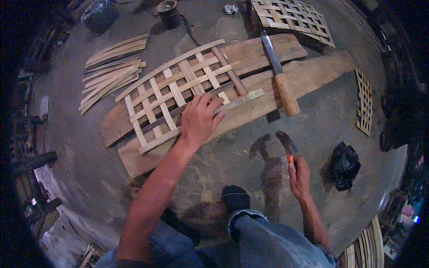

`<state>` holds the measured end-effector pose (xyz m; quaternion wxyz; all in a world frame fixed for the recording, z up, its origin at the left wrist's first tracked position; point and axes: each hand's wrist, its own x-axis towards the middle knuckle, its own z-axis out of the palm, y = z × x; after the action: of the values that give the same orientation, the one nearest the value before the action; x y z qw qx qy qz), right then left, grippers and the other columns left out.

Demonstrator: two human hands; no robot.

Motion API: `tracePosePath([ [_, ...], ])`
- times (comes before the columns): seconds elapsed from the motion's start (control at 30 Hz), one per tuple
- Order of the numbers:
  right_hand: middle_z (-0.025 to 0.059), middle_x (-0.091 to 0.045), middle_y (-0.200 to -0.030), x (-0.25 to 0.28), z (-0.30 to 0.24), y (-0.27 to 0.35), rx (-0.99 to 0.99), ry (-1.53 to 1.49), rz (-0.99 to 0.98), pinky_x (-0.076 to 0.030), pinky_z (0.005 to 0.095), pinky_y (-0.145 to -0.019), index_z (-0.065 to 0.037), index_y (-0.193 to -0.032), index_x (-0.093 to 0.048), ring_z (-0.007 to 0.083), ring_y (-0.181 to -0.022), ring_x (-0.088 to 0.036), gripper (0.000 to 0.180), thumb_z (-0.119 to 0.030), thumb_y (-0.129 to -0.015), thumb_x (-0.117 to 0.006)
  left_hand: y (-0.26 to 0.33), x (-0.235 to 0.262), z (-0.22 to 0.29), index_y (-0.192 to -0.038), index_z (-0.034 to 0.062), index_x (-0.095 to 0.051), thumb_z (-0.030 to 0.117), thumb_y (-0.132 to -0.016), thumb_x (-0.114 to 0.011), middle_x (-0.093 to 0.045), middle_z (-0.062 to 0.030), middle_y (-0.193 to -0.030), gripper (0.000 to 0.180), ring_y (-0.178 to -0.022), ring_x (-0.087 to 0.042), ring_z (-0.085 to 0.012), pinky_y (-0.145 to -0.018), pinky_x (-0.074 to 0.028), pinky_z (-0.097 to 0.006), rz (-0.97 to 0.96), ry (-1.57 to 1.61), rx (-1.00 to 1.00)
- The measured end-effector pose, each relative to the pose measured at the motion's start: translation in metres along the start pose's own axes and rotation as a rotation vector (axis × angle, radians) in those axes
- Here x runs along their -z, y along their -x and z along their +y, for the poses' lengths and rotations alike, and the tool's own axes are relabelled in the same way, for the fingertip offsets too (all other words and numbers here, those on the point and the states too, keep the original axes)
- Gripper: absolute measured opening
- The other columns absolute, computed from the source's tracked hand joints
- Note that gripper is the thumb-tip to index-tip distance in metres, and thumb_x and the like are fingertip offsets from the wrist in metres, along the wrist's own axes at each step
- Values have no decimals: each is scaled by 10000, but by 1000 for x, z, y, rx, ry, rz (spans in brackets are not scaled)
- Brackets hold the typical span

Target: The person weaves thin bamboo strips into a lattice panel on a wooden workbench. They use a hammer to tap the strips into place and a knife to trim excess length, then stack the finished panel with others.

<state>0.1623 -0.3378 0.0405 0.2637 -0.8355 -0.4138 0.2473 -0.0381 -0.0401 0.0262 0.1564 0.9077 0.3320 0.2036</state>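
Loose, pale bamboo strips (pixel 111 71) lie fanned on the grey dirt floor at the left. Beside them a flat woven bamboo lattice (pixel 178 89) rests on rough wooden planks (pixel 308 73). The left hand (pixel 200 119) presses down on the lattice's near edge, fingers spread. A long knife (pixel 279 76) with a wooden handle lies across the planks. The right hand (pixel 299 178) is closed around a small orange-handled tool (pixel 288 147).

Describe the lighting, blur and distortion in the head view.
Head view: dim, bluish light; black vignette at the corners; fisheye bends the long wooden planks; the right hand and its orange-handled tool are motion-blurred; the left hand on the woven bamboo lattice panel is sharp.
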Motion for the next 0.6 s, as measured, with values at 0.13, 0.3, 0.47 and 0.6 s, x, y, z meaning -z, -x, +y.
tracePosePath([
  [0.13, 169, -619, -944, 0, -70, -47, -58, -170, -53, -486, 400, -771, -26, -1201, -561, 292, -849, -617, 303, -241, -997, -499, -10, -17, 4, -997, 128, -658, 233, -769, -748, -592, -43, -997, 267, -984, -583, -249, -815, -495, -390, 67, 115, -41],
  [0.3, 177, -634, -983, 16, -89, -96, 102, -89, -96, -491, 408, -782, -28, -1257, -524, 318, -877, -630, 320, -220, -1005, -480, -22, -35, 14, -957, 124, -654, 208, -745, -761, -589, -35, -981, 251, -972, -577, -240, -808, -495, -382, 62, 177, 33],
  [0.47, 210, -644, -982, 3, -91, -121, 320, 31, -32, -497, 451, -754, -36, -1264, -494, 402, -883, -641, 305, -185, -998, -488, -18, -46, 9, -920, 122, -646, 203, -733, -768, -586, -25, -960, 238, -943, -574, -237, -799, -495, -379, 87, 153, 5],
  [0.6, 235, -640, -962, 10, -97, -133, 231, 167, -163, -487, 500, -709, -37, -1172, -487, 446, -867, -629, 242, -177, -979, -527, -20, -44, 8, -898, 116, -636, 201, -734, -769, -581, -24, -937, 228, -930, -574, -236, -802, -498, -379, 33, 152, 25],
])
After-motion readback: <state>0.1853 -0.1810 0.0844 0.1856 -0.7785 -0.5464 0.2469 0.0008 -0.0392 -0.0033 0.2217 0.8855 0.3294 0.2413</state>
